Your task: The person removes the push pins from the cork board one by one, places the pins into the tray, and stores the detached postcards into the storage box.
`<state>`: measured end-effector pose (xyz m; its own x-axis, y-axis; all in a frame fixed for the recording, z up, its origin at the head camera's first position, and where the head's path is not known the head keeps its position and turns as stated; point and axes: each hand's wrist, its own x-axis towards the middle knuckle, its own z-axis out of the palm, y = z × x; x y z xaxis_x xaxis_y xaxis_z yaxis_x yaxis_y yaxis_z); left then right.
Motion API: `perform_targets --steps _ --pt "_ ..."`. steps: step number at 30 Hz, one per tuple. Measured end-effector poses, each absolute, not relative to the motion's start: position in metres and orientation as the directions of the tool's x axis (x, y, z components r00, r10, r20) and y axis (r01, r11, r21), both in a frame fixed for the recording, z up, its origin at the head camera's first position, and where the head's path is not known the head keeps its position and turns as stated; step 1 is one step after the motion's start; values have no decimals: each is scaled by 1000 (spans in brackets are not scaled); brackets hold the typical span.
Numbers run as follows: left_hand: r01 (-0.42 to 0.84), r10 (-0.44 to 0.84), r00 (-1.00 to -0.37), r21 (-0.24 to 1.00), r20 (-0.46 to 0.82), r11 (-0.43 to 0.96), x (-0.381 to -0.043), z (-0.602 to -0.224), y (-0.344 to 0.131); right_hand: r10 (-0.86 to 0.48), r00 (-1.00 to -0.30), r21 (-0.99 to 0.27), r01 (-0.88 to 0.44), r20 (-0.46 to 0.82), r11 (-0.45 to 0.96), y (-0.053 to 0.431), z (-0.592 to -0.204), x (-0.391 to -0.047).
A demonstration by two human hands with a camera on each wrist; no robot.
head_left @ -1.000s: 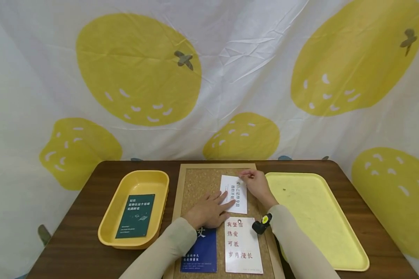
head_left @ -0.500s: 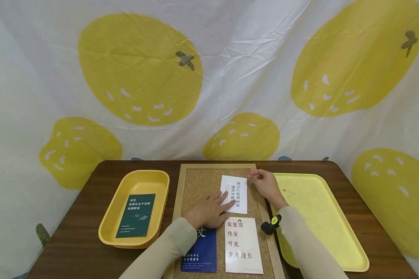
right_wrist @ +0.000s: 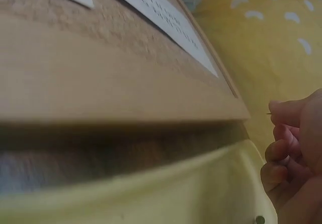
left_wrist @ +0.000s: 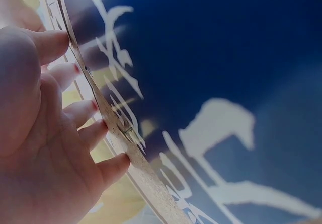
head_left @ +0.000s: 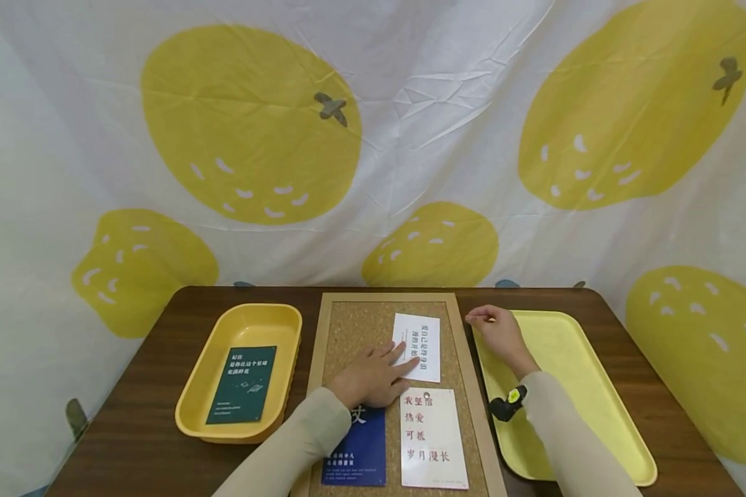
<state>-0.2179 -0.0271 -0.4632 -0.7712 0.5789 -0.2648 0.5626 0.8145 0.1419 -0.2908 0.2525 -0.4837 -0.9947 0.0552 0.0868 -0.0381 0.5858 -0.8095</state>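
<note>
White card with dark print lies on the cork board, centre of my head view. I see my left hand flat on the board, straight fingertips pressing the card's lower left edge. My right hand sits right of the board over the yellow tray's near corner, its grip pinched on a thin pin. A green card rests in the yellow bin at left.

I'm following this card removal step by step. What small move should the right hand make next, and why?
Probably lower the right hand and release the pin it pinches into the flat yellow tray. It hovers over the tray's near corner, while the left hand presses the white card on the corkboard.
</note>
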Motion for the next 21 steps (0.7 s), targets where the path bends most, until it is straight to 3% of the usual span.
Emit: perform_targets --steps 21 --pt "561 581 -770 152 -265 813 -216 -462 -27 100 -988 -767 -25 116 641 294 -494 -280"
